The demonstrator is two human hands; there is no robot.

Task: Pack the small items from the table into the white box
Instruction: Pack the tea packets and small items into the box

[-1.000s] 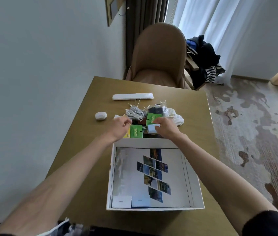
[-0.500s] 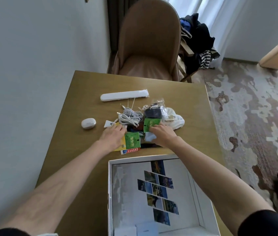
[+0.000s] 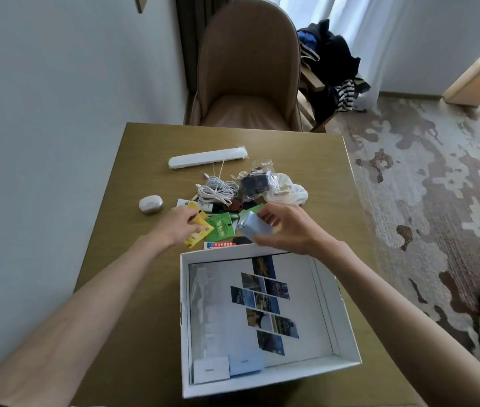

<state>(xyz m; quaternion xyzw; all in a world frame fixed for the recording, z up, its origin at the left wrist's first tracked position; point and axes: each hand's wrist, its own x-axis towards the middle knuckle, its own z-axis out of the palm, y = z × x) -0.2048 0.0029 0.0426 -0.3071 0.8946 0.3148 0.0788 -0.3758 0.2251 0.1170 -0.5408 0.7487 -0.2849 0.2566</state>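
Observation:
The open white box (image 3: 347, 321) lies on the wooden table (image 3: 144, 160) in front of me, with a photo sheet on its floor and two small packets, white (image 3: 211, 369) and pale blue (image 3: 246, 364), at its near edge. Just beyond its far rim lies a pile of small items: yellow sachets (image 3: 199, 232), green sachets (image 3: 219, 227), a coiled white cable (image 3: 218, 191), a black item in a clear bag (image 3: 255, 183). My right hand (image 3: 284, 227) is shut on a pale blue packet (image 3: 253, 227), held above the pile. My left hand (image 3: 178, 226) presses on the yellow sachets.
A long white wrapped stick (image 3: 208, 157) and a small white oval case (image 3: 150, 203) lie farther back on the table. White cloth (image 3: 287, 190) sits at the pile's right. A brown chair (image 3: 247, 71) stands behind the table, with the wall close on the left.
My right hand has lifted the pale blue packet off the pile and drawn it toward the box. The left hand stays on the yellow sachets.

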